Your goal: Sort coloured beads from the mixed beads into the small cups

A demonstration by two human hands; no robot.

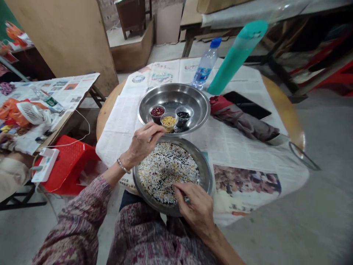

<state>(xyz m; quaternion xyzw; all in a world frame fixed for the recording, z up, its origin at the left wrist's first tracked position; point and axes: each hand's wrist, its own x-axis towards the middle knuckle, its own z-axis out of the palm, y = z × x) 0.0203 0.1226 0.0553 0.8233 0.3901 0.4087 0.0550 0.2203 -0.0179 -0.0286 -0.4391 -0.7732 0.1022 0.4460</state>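
Note:
My left hand [145, 142] is closed in a pinch at the near side of a small clear cup of yellow grains [168, 120]. What its fingertips hold, if anything, is too small to name. That cup stands in a steel basin [202, 121] beside a cup of dark red beans [157, 111] and a cup of black beans [183, 116]. Closer to me, a second steel basin [207, 184] carries a spread of mixed white, black and yellow grains [168, 169]. Over its near right part my right hand [196, 204] pinches, fingertips at the grains, contents hidden.
Newspaper covers the round table [299, 129]. Behind the far basin stand a water bottle [204, 68] and a tall green bottle [238, 55]. A folded umbrella [242, 119] and a black tablet [246, 105] lie right. Leftward are a red stool [68, 162] and a power strip [45, 165].

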